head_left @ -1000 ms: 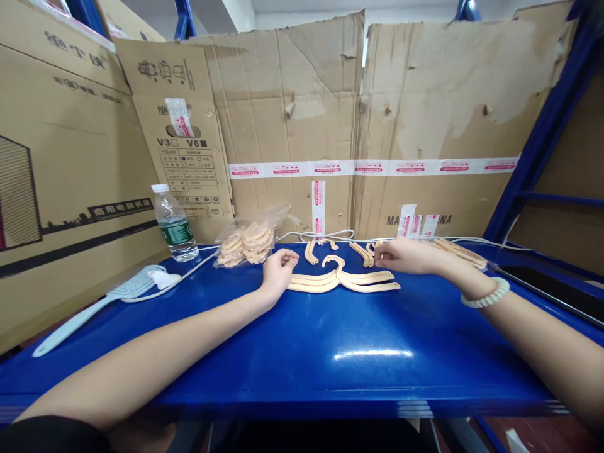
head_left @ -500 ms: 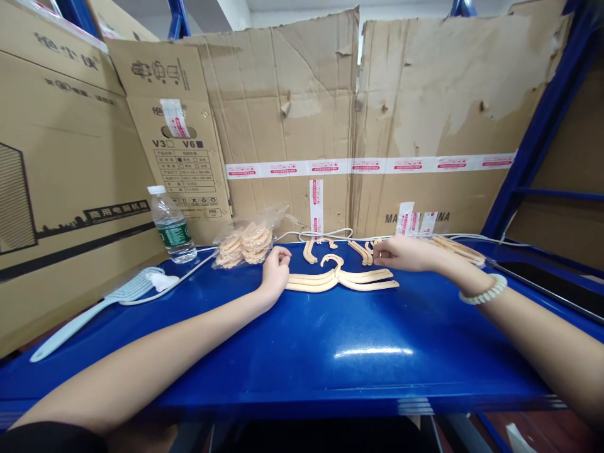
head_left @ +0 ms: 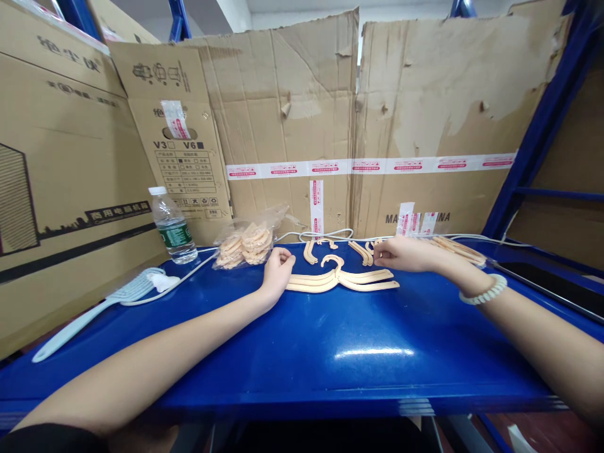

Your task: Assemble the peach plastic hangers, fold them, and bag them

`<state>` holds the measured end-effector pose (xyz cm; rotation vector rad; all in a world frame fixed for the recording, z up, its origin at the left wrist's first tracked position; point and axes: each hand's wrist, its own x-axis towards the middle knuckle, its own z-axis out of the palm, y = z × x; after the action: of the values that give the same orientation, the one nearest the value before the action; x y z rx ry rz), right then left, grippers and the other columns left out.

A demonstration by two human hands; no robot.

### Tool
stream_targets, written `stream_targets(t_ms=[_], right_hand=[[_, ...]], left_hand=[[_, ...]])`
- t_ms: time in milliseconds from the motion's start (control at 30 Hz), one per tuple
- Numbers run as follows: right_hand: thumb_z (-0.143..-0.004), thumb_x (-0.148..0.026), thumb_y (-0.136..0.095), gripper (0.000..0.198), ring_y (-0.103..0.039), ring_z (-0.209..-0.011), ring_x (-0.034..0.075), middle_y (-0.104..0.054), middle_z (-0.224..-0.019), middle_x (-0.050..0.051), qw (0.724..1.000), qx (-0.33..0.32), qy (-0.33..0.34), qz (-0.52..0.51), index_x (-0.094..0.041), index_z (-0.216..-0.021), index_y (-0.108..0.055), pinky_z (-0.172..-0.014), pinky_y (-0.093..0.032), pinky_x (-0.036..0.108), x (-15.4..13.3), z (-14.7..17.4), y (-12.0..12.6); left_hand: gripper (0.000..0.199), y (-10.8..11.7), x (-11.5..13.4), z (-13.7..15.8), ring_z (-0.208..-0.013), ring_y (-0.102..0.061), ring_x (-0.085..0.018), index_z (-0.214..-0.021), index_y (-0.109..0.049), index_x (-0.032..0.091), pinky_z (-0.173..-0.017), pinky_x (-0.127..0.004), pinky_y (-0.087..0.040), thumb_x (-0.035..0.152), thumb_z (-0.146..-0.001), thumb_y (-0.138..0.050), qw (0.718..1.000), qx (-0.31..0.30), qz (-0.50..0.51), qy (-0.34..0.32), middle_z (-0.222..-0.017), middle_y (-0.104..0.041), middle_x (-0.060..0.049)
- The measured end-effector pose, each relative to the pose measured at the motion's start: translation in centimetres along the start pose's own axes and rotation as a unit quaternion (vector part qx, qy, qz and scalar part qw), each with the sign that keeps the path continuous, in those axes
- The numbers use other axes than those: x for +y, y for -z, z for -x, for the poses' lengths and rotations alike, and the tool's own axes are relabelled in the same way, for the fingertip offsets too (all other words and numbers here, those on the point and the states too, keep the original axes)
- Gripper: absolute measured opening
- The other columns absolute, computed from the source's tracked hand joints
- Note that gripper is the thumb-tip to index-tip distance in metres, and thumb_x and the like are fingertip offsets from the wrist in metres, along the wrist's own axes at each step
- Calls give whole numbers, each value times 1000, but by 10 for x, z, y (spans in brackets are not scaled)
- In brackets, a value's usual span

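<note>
Beige hanger parts (head_left: 314, 288) lie mid-worktop (head_left: 283, 358), toward back edge; left hand (head_left: 277, 275) at their left end, right hand (head_left: 403, 253) near back edge, fingers curled, can't tell if pinching. Back-left carton (head_left: 184, 156) reads "V3", "V6".

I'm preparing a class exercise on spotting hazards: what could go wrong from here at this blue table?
The left hand is at the end of the hanger-shaped pieces, so a slip might shift them. The right hand is close to the short strips and could scatter them. The pale-blue handle lies near the left forearm, which might knock it.
</note>
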<state>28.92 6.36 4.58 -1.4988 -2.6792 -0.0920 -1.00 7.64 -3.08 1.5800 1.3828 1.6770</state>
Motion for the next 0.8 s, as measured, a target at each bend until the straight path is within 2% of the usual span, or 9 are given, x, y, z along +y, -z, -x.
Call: stream_targets(t_ms=[467, 800], right_hand=[[-83, -33, -47, 23, -61, -64, 18, -69, -75, 6, 1000, 0, -4, -2, -20, -83, -67, -55, -39, 26, 2, 0, -1], [-83, -31, -48, 21, -60, -64, 17, -68, -76, 5, 1000, -4, -7, -5, -20, -82, -67, -55, -38, 25, 3, -1, -3]], left_hand=[[10, 1, 4, 2, -61, -50, -13, -67, -48, 20, -63, -25, -39, 14, -69, -55, 1000, -20, -6, -9, -64, -51, 4], [9, 1, 5, 1, -70, -55, -15, -69, -51, 20, -70, -28, -43, 17, -69, -59, 999, -21, -17, -17, -71, -56, 2]])
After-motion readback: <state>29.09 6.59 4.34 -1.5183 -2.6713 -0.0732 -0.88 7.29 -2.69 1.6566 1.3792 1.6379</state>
